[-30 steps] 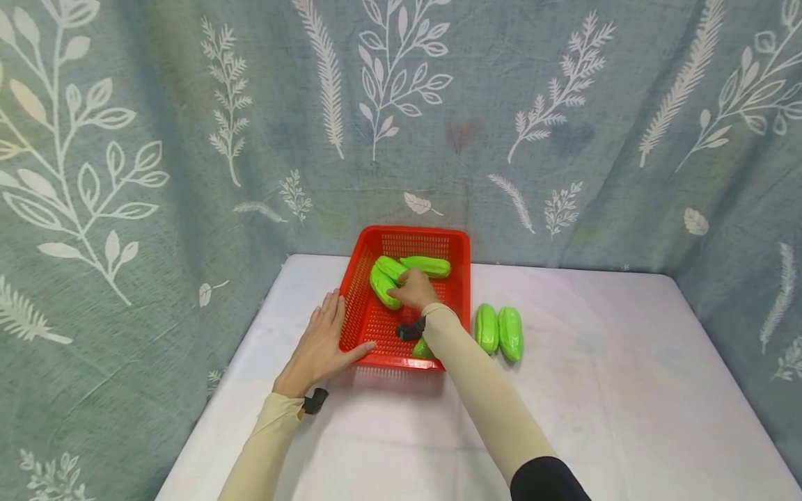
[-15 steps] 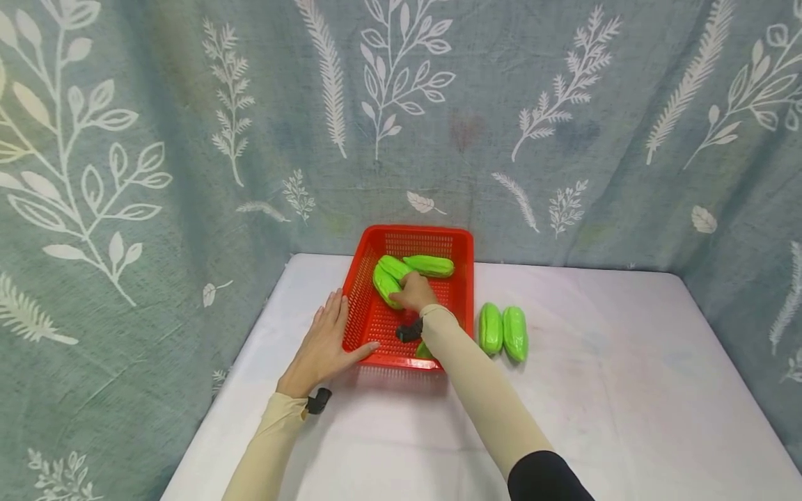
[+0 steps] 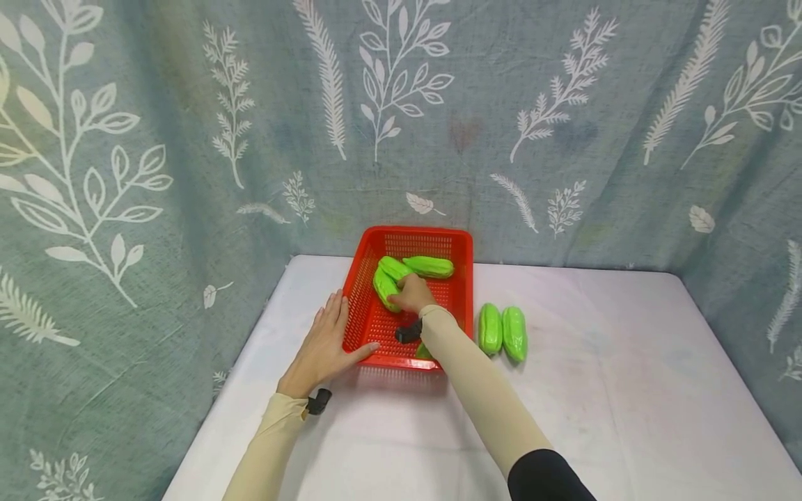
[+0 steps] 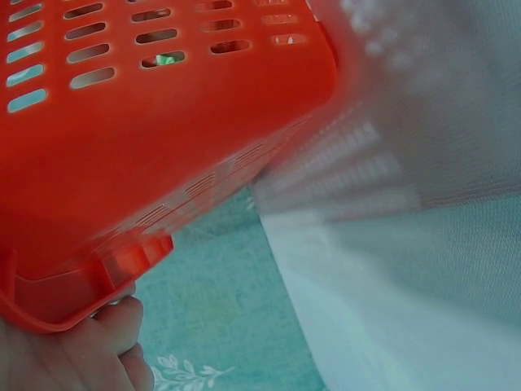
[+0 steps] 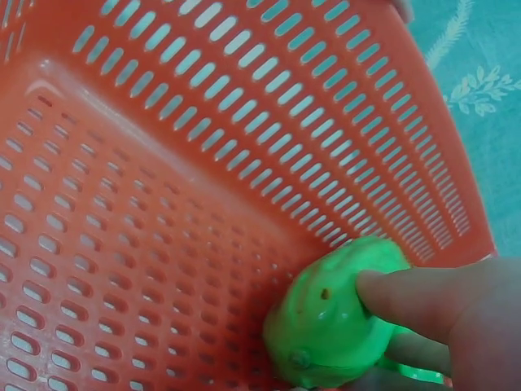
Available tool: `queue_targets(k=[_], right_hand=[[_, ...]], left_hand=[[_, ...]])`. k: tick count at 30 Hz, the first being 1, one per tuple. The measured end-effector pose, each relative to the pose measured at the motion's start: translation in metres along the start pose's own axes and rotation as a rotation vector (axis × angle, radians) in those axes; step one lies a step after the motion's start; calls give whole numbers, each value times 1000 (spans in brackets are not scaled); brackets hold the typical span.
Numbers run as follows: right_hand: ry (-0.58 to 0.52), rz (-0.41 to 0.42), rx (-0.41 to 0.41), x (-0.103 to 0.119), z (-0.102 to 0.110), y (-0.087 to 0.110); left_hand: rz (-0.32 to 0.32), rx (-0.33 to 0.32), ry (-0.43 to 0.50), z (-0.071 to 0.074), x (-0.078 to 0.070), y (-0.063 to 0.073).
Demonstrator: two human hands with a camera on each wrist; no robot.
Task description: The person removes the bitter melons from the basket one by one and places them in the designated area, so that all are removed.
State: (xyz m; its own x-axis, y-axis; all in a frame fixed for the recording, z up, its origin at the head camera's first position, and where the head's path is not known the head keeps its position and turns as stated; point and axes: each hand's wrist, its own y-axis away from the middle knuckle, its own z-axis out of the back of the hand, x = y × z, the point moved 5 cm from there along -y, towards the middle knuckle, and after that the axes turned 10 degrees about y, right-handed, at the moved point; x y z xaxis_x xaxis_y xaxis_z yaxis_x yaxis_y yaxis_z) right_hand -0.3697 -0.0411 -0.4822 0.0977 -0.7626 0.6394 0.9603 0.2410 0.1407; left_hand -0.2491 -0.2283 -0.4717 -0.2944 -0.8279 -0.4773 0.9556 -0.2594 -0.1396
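In the head view, a red plastic basket (image 3: 401,363) with slotted walls stands at the table's far side. My right hand (image 3: 413,293) reaches inside and grips a bright green, bumpy gourd (image 5: 326,326), its thumb pressed on top in the right wrist view. A second green gourd (image 3: 393,267) lies against it. Along the back wall lies another green gourd (image 3: 429,266). The tip of one more green gourd (image 3: 424,351) shows beside my right sleeve, the remainder hidden. My left hand (image 3: 318,348) rests at the basket's front left corner, fingers straight along the left rim, thumb over the front rim.
Two green gourds (image 3: 502,332) lie side by side on the white table (image 3: 626,390), just right of the basket. Behind the table hangs a grey-green curtain (image 3: 451,139) with white leaf prints. Each wrist wears a small black camera (image 3: 319,401).
Nearly nothing: the head view has shifted slightly, while both hands keep their places at the basket and on the gourd.
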Motion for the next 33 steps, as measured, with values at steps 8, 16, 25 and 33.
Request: queue_targets(k=[8, 16, 25, 33], right_hand=[[-53, 0, 32, 1, 1, 4], [-191, -26, 97, 1, 5, 9], [-255, 1, 109, 16, 23, 26], [-386, -51, 150, 11, 31, 28]], left_hand=[[14, 10, 13, -1, 0, 0], [19, 22, 12, 0, 0, 0], [11, 12, 12, 0, 1, -1], [24, 21, 8, -1, 3, -1]])
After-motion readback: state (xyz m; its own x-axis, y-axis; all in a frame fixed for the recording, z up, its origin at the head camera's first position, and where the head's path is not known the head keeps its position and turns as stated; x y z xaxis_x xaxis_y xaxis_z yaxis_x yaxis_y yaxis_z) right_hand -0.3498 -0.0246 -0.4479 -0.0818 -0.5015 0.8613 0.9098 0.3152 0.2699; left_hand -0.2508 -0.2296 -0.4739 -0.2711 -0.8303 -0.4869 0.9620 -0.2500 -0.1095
